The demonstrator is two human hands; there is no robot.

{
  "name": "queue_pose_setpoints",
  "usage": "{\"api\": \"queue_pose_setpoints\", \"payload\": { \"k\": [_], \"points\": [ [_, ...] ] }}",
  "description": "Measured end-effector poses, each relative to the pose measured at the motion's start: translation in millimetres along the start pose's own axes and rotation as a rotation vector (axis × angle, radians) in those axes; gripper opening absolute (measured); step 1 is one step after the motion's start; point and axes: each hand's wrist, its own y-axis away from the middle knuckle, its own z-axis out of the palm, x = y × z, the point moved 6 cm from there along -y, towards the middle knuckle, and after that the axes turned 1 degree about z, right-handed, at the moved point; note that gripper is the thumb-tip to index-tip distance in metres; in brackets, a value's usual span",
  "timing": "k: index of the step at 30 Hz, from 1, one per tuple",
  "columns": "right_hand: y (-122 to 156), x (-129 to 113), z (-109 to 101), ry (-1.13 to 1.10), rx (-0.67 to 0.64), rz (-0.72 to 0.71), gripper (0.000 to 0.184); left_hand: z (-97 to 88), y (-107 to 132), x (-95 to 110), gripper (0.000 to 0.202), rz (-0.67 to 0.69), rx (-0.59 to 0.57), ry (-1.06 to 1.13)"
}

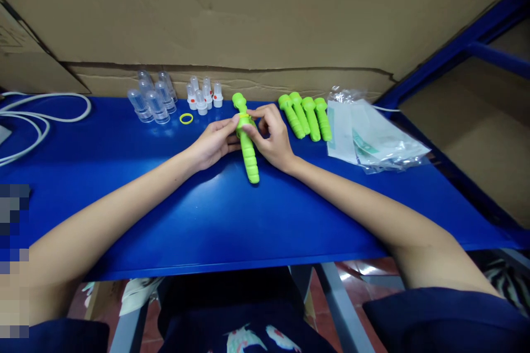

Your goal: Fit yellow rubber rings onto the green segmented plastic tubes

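A long green plastic handle (248,151) lies on the blue table (215,215), its knobbed end pointing away from me. Both hands grip it near the neck. My left hand (212,143) pinches it from the left, thumb and fingers closed on a yellow ring around the neck. My right hand (273,138) wraps it from the right, fingers curled on the same spot. A loose yellow ring (186,118) lies just left of the handle's far end.
Several more green handles (306,116) lie in a row to the right. Clear plastic caps (151,100) and small white caps with red dots (203,97) stand at the back. Plastic bags (372,138) sit at right, white cable (45,116) at left, a cardboard wall (248,11) behind.
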Motion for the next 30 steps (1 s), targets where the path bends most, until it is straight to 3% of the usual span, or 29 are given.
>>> {"api": "queue_pose_setpoints", "payload": {
  "k": [9,19,26,30],
  "points": [
    [0.9,3.3,2.7,-0.037,-0.044,0.019,0.047,-0.2,0.8,16.5,0.052,0.025,-0.073,-0.088],
    [-3.3,4.8,2.1,-0.081,-0.069,0.027,0.047,1.4,0.7,15.5,0.053,0.010,-0.083,-0.117],
    [-6.9,-0.7,-4.5,-0.088,0.017,-0.062,0.040,11.0,4.5,14.9,0.040,-0.135,-0.046,0.122],
    [-8.5,0.6,-6.9,-0.111,0.064,-0.078,0.041,15.8,6.8,15.0,0.040,-0.148,-0.005,0.205]
  ]
}}
